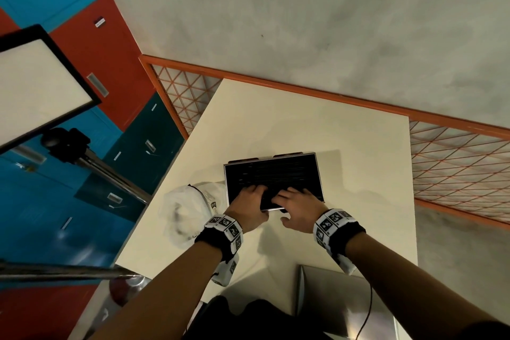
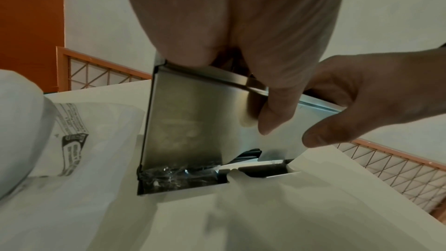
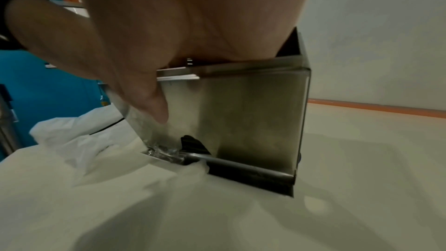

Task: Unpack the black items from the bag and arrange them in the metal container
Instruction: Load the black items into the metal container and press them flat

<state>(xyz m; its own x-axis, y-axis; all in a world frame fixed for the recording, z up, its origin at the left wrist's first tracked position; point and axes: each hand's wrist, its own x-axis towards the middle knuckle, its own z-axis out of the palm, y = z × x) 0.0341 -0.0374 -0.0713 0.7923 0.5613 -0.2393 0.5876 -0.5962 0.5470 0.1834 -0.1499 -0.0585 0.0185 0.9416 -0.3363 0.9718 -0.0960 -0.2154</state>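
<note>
A person's two hands reach over the near rim of a metal container [image 1: 314,163] standing on a pale counter [image 1: 303,124]. Nearest the camera, the left hand [image 1: 247,205] and the right hand [image 1: 298,208] rest side by side, each thumb hanging down the outside of the near wall while the fingers [image 1: 292,192] extend, spread apart, into the opening and press on the black items [image 1: 273,174] that fill the box in packed rows. Neither hand is clamped on anything that can be seen; the fingertips inside are partly hidden. At the container's base a slot shows more black items [image 3: 190,144] and a strip of crinkled clear film [image 2: 173,175]. Just left of the container lies the bag [image 1: 187,210], white, thin and collapsed, touching or nearly touching the steel wall. Beyond the counter runs an orange mesh railing [image 1: 455,157].

Judging by their look, the black items are light and stiff, best pressed flat from above or pinched at the ends; the steel box appears rigid with smooth walls, safest taken by its rolled rim. The task looks close to finished.
</note>
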